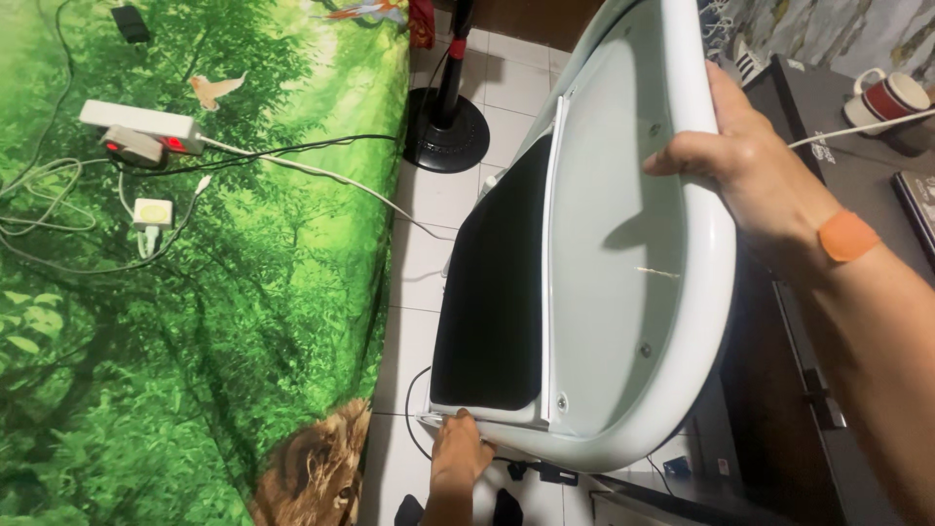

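From the head camera, the person holds a big pale plastic shell (633, 244), like a chair seat turned on its side, with a black pad (492, 292) set in it. The shell stands tipped up over the white tiled floor (429, 224), between the bed and the desk.

The right hand (750, 166) is curled around the shell's upper rim, thumb on the inner side and fingers wrapped over the back. The left hand (460, 450) is down at the lower edge, fingertips pressed together on the thin white strip beside the black pad.

To do this well, I think the right hand should keep a firm hold so the shell does not tip, while the left hand works gently at the strip.

An orange patch (847, 236) sits on the right wrist. A red and white mug (891, 97) stands at the far edge of the dark desk (857, 185). On the green forest bed sheet (195, 321) lie a white power strip (136, 119) and a small white charger (152, 212) with cords. A black fan base (446, 131) stands on the floor.
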